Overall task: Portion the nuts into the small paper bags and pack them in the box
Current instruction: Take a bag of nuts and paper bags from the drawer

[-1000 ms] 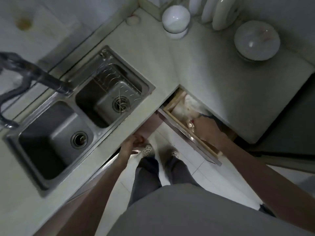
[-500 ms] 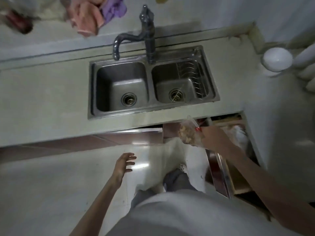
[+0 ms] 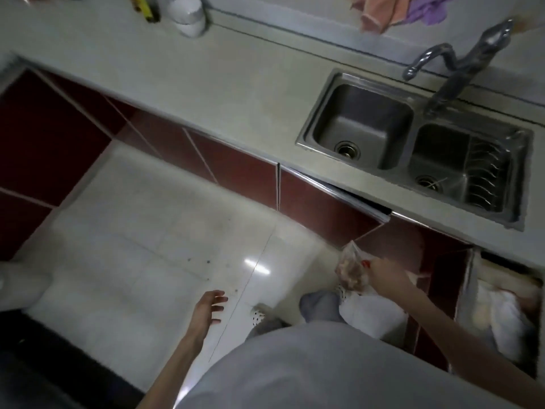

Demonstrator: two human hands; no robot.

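The right hand [image 3: 386, 276] grips the top of a clear plastic bag of nuts [image 3: 352, 273], fingers curled and pinched on it, and holds it in the air in front of the dark red cabinet fronts [image 3: 236, 169], above the pale tiled floor [image 3: 153, 246] and well below the level of the countertop [image 3: 221, 72]. The bag hangs down from the hand; its contents look like pale brown nuts, though the blur makes the kind hard to tell. The left hand [image 3: 209, 305] hangs free over the floor with its fingers spread and relaxed, holding nothing and touching nothing. To the right of the right arm, an open drawer [image 3: 469, 290] juts out from under the countertop, and white and cream bags or cloths [image 3: 507, 314] lie bunched inside it. On the countertop a steel double sink [image 3: 365, 128] sits at the right with a tap [image 3: 460, 69] behind it and a wire rack [image 3: 486, 175] in its right-hand basin. A white cup [image 3: 188, 14] stands near the back edge at the upper left, beside a yellow and dark object [image 3: 144, 8] too blurred to name. Pink and purple cloths [image 3: 398, 10] hang at the top above the sink. The person's grey top [image 3: 339, 370] fills the lower middle, and a spotted shoe [image 3: 259, 315] shows on the floor below it.
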